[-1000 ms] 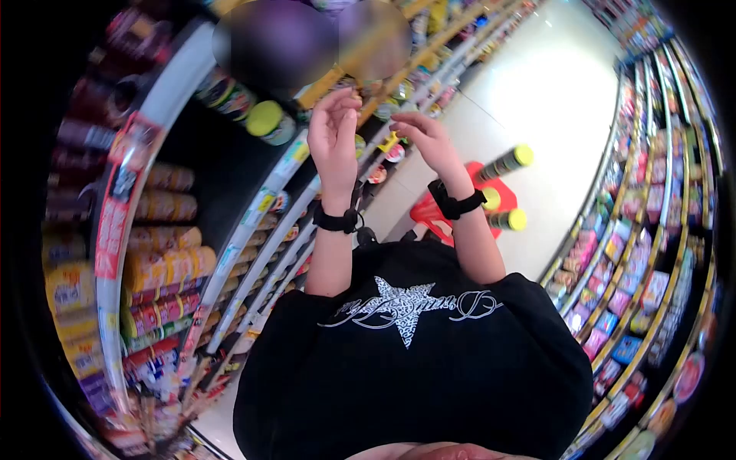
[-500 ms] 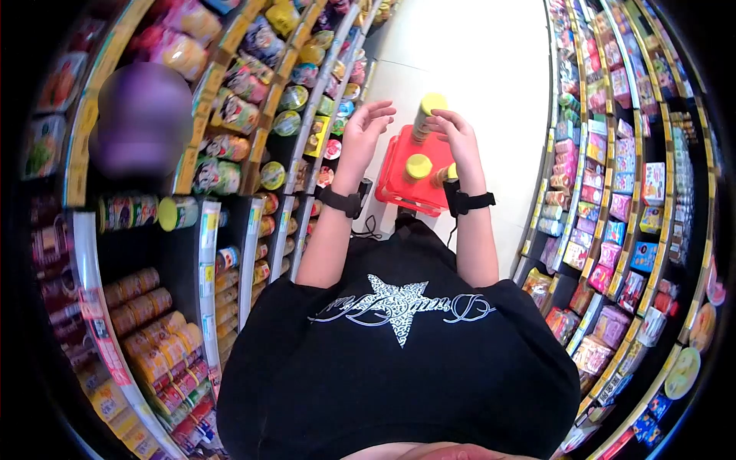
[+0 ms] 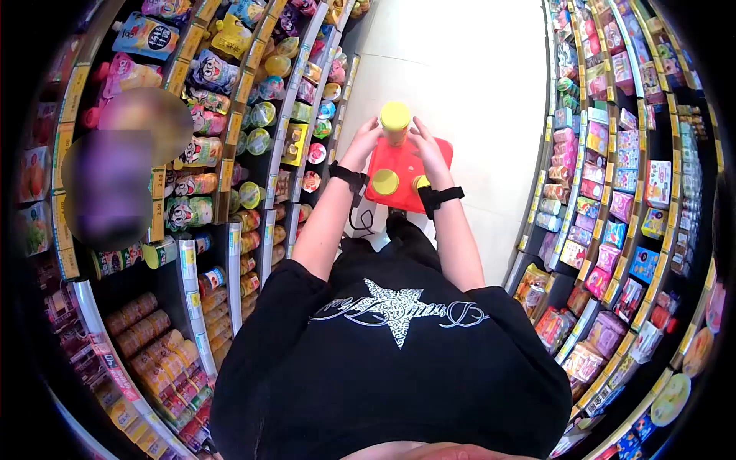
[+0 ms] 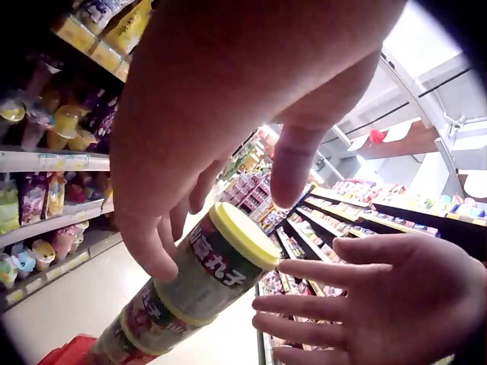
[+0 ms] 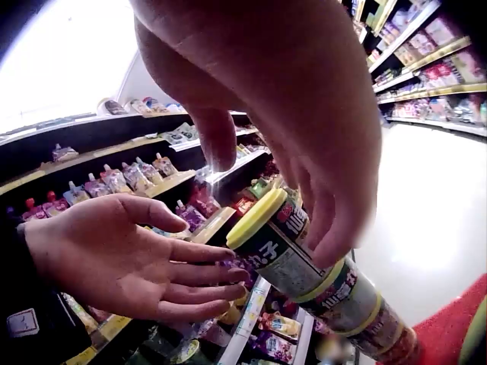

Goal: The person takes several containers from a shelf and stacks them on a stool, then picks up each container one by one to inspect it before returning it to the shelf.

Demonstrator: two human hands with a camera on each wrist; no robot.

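Observation:
In the head view, a stack of jars with yellow lids stands upright on a red stool-like top. My left hand is at its left side and my right hand at its right, around the uppermost jar. The left wrist view shows the top jar with a dark label and white characters. There my right hand has straight fingers, their tips close to the lid. My left hand is likewise spread in the right wrist view, fingertips near the lid.
Two more yellow-lidded jars stand on the red top. Shelves of packaged snacks line the left, and more shelves line the right. A pale tiled aisle floor runs between them. A blurred person is at the left shelves.
The head view has swung from the left shelves toward the aisle and red top. My hands have come lower and moved to either side of the top jar.

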